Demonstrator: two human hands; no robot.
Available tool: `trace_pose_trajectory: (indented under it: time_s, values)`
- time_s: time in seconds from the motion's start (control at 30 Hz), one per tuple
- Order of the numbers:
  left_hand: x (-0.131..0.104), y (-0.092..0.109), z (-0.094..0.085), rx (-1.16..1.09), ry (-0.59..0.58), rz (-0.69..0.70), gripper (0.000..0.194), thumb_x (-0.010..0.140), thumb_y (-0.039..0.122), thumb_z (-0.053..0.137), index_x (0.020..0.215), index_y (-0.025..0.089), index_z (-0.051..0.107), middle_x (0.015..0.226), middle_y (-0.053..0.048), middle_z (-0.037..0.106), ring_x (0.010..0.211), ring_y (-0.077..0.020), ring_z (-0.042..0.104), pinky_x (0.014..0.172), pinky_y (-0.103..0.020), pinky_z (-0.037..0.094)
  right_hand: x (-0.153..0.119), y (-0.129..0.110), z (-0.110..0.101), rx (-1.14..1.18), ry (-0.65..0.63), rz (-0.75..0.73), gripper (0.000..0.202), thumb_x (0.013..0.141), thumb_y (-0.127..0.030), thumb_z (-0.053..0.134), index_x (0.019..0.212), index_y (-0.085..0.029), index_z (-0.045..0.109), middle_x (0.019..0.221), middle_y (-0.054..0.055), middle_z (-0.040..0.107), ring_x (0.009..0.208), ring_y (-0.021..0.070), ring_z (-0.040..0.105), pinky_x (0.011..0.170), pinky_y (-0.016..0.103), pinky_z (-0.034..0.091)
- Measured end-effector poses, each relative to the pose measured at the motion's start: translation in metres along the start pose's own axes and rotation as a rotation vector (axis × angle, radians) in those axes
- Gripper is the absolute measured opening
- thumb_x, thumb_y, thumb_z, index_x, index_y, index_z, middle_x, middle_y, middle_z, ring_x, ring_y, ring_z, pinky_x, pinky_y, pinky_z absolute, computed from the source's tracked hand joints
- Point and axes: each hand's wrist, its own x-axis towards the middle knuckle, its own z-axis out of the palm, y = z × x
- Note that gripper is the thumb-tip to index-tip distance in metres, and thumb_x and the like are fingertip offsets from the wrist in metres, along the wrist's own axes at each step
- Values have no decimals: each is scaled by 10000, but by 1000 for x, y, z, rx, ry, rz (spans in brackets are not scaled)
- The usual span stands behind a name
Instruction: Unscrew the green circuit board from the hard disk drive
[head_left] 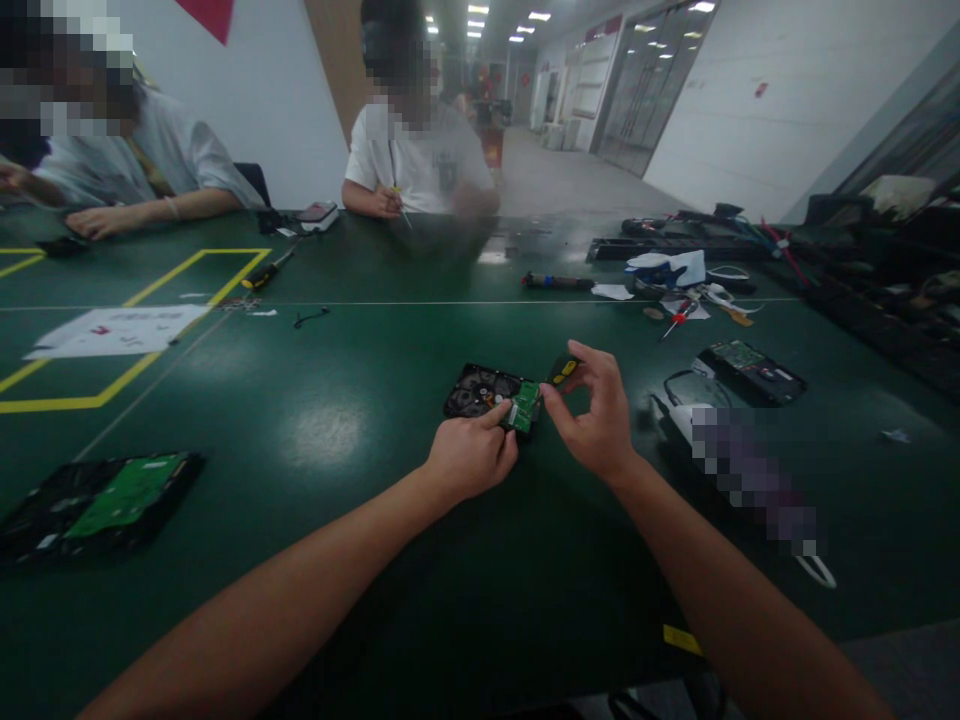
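Screwdriver (564, 370) at hard drive's (471, 388) 3 o'clock side
Right hand (600, 425) grips screwdriver; left hand (469, 458) index on green board (527, 400), grasp unclear; best: brace drive, straighten shaft.

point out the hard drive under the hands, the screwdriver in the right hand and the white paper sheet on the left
hard drive (475, 388): head view, black casing
screwdriver (564, 369): head view, handle
paper sheet (124, 331): head view, middle
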Motion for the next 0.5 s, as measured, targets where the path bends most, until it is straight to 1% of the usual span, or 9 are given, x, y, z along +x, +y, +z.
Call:
trace_pose_trajectory:
  time_s: [0.07, 0.13, 0.2, 0.33, 0.43, 0.5]
  values:
    - [0, 0, -1, -12, 13, 18, 462, 1058, 406, 468, 849, 169, 806, 1452, -88, 672, 777, -200, 778, 663, -340, 620, 0, 0, 0, 27, -14, 4, 716, 913, -190, 695, 1541, -392, 417, 1356, 83, 584, 998, 247, 684, 826, 473, 682]
    - [-1, 0, -1, -19, 23, 27, 427, 1062, 402, 465, 913, 166, 788, 1453, -94, 672, 818, -218, 785, 658, -347, 619, -1, 0, 0, 73, -40, 20, 715, 924, -171, 667, 1553, -382, 399, 1410, 91, 566, 1061, 258, 694, 889, 481, 678]
    - [-1, 0, -1, -21, 18, 32, 389, 1062, 394, 465, 981, 160, 765, 1467, -108, 659, 860, -235, 787, 664, -357, 621, -1, 0, 0, 98, -50, 37, 714, 932, -159, 650, 1560, -374, 388, 1425, 96, 558, 1092, 262, 698, 912, 477, 675]
    - [0, 3, -1, -19, -8, 4, 345, 1056, 388, 474, 1140, 146, 703, 1473, -137, 646, 926, -257, 783, 690, -365, 625, 0, -1, 0, 62, -19, 27, 691, 926, -168, 672, 1540, -369, 424, 1349, 86, 582, 1018, 242, 699, 841, 446, 681]
    - [0, 4, -1, -26, -21, -27, 387, 1059, 384, 471, 1319, 140, 623, 1407, -151, 679, 957, -265, 777, 702, -365, 625, 1, -1, -1, 33, 0, 0, 678, 921, -181, 696, 1523, -375, 450, 1285, 70, 601, 955, 222, 680, 809, 437, 675]
    - [0, 3, 0, -25, -24, -24, 407, 1066, 372, 456, 1375, 144, 590, 1393, -155, 681, 933, -262, 777, 700, -374, 626, 2, -2, -1, 22, 6, -17, 678, 918, -189, 708, 1518, -381, 458, 1263, 65, 610, 952, 220, 673, 794, 432, 671]
